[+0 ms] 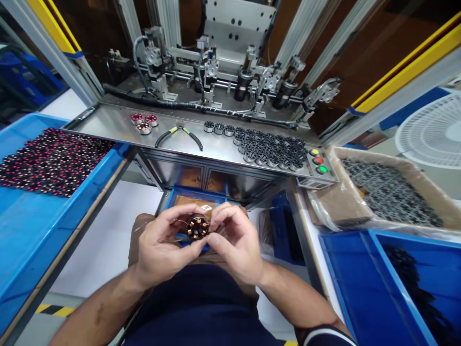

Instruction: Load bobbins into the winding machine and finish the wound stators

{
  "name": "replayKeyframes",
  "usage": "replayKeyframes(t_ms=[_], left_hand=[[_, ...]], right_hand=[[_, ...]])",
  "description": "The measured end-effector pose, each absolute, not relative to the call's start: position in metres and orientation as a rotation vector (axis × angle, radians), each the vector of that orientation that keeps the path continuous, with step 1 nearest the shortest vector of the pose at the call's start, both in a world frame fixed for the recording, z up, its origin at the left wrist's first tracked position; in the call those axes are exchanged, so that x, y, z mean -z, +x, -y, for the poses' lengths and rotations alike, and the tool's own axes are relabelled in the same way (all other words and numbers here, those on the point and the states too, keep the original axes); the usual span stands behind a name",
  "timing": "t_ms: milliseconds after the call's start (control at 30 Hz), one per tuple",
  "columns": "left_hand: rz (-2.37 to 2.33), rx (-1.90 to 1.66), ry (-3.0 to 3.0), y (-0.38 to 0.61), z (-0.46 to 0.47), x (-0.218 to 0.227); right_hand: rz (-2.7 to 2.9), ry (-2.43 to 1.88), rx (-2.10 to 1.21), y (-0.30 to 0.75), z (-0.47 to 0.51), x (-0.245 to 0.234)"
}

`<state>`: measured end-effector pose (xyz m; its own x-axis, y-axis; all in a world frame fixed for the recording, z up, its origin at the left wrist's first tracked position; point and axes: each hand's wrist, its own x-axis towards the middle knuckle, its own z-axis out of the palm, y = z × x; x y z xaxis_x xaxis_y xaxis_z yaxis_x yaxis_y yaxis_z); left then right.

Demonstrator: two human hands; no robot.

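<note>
Close to my body, above my lap, a round black motor stator (197,228) with copper windings faces up toward me. My left hand (158,242) grips it from the left, thumb below and fingers along the upper edge. At its right side my right hand (236,240) has thumb and fingers pinched together; a thin wire appears to be near the fingertips, though it is too fine to be sure. Thin wire ends also stick out on the stator's left. Beyond the hands, pliers (179,136) with black and green handles lie spread on the metal ledge (118,126).
Three wound stators (144,126) sit left of the pliers, and many bare cores (270,146) to the right. A button box (319,166) stands at the ledge's right end. Blue bin (21,216) at left holds wound stators; a carton (351,202) at right holds grey parts.
</note>
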<state>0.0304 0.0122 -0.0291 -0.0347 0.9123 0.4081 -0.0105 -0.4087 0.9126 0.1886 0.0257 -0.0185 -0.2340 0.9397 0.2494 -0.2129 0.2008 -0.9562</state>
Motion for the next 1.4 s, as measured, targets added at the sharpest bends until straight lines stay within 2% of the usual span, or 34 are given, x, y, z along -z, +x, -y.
replayKeyframes(t_ms=[300, 533, 800, 1067, 1267, 1400], left_hand=[[-0.966, -1.586, 1.531, 0.024, -0.012, 0.031], [-1.025, -1.572, 1.677, 0.023, -0.01, 0.033], [-0.959, -1.548, 1.56, 0.024, -0.01, 0.031], [-0.979, -1.503, 1.409, 0.023, -0.017, 0.02], [-0.994, -1.472, 1.398, 0.022, -0.015, 0.018], [-0.948, -1.465, 1.418, 0.02, -0.015, 0.016]], right_hand=[[1.129, -0.892, -1.405, 0.177, -0.02, 0.028], [1.391, -0.796, -1.157, 0.183, -0.025, 0.015], [0.948, -0.882, -1.471, 0.17, -0.024, 0.023], [1.121, -0.72, -1.49, 0.184, -0.022, 0.028], [1.165, -0.688, -1.418, 0.182, -0.024, 0.024], [1.3, -0.707, -1.215, 0.184, -0.029, 0.022]])
